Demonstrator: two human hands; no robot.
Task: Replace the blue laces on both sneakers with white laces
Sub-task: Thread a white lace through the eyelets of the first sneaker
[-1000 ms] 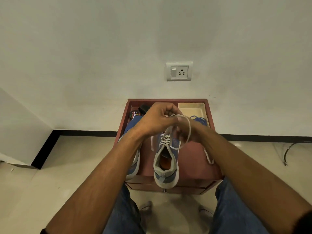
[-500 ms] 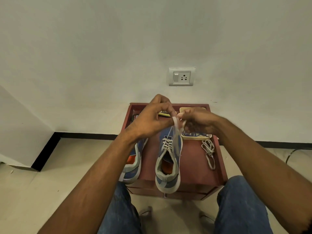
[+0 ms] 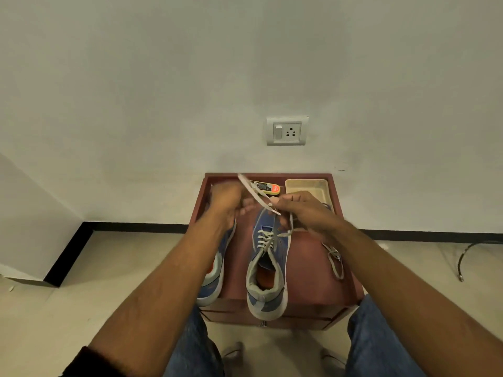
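holding the white lace (image 3: 257, 195) over the toe of the right sneaker (image 3: 268, 263), your two hands meet above the red surface (image 3: 307, 278). your right hand (image 3: 302, 210) has its fingers (image 3: 283, 201) pinched on the lace; your left hand (image 3: 227, 204) has curled fingers on it too, but blurred. the other sneaker (image 3: 215, 276) lies under your left wrist. a spare lace (image 3: 336, 261) lies below your right hand, a tray (image 3: 307, 186) behind it.
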